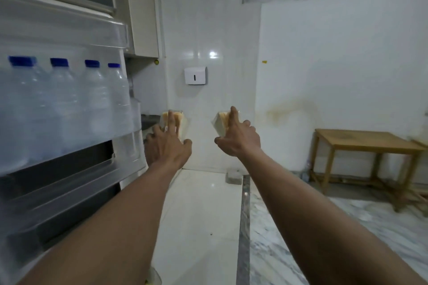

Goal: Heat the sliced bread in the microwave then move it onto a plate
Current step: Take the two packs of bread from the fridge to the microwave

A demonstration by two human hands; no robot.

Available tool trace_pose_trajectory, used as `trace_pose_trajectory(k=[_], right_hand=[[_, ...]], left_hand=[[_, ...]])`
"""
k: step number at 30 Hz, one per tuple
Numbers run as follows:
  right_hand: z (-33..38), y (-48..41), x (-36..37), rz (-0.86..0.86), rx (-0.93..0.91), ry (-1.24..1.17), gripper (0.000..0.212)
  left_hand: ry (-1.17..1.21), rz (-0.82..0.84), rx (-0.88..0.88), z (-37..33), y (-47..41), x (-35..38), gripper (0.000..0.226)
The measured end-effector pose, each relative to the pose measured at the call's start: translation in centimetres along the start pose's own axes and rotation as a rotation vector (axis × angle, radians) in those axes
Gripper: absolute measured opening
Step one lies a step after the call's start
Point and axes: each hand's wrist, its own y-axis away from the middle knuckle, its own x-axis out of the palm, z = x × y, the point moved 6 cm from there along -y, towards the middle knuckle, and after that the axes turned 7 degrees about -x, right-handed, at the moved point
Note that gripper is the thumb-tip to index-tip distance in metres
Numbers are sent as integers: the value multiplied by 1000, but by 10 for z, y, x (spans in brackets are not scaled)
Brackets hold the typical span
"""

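As both arms reach fwd, each hand carries one wedge-shaped clear pack of sliced bread: left hand (168,146) holds the left bread pack (183,122), right hand (239,139) holds the right bread pack (220,124). Grip on each: fingers spread over the top face, one long finger laid along the pack, thumb out to the side clamping it; underside of the grip is hidden, so can't tell how the palm sits. Both packs are up in the air in front of the white tiled wall, well apart from each other, the left one near the open fridge door (64,30) w/ its row of water bottles (64,104). Progress, my read: early. Bread is in hand, nothing more. No microwave or plate in view, & packs look wrapped. Left to do: get to microwave, prob unwrap, load, heat, take out, move onto plate. Fridge door also wants closing
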Motion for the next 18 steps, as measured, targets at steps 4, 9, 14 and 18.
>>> trace_pose_trajectory(k=[4,9,14,18], right_hand=[[-33,-70,9,-11,-17,14,101],[-59,-142,33,-2,-39,6,102],[-73,-213,77,37,-57,-21,102],[-70,-263,118,56,-100,-22,104]], left_hand=[[8,-5,-7,-40,-50,46,88],[23,-22,-38,-64,-106,91,89],[-13,-51,-61,-69,-162,139,89],[-27,-54,-107,-63,-211,174,89]])
